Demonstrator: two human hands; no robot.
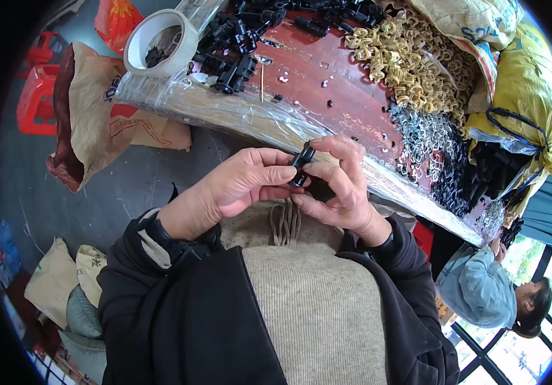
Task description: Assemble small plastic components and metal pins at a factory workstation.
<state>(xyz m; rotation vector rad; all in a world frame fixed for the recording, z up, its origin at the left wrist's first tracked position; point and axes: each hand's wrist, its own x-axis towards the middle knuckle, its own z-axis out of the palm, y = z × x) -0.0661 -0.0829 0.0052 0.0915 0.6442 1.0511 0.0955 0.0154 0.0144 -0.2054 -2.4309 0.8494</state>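
A small black plastic fitting (302, 160) is held in front of my chest, close to the near edge of the table. My left hand (244, 179) pinches it from the left between thumb and fingers. From the other side, the fingertips of my right hand (343, 186) close on the same piece. Its lower end is partly hidden by my fingers. Beyond my hands, on the worn red tabletop (314, 83), lie a heap of black plastic fittings (234, 48), a pile of brass-coloured metal parts (411, 61), small silver clips (423, 131) and small black pieces (450, 179).
A white round tub (189, 54) sits at the table's left corner. The table edge (224, 109) is wrapped in clear film. A woven sack (99, 109) and a red plastic stool (35, 99) stand left. A yellow sack (526, 90) lies right. A co-worker (484, 282) is at the right.
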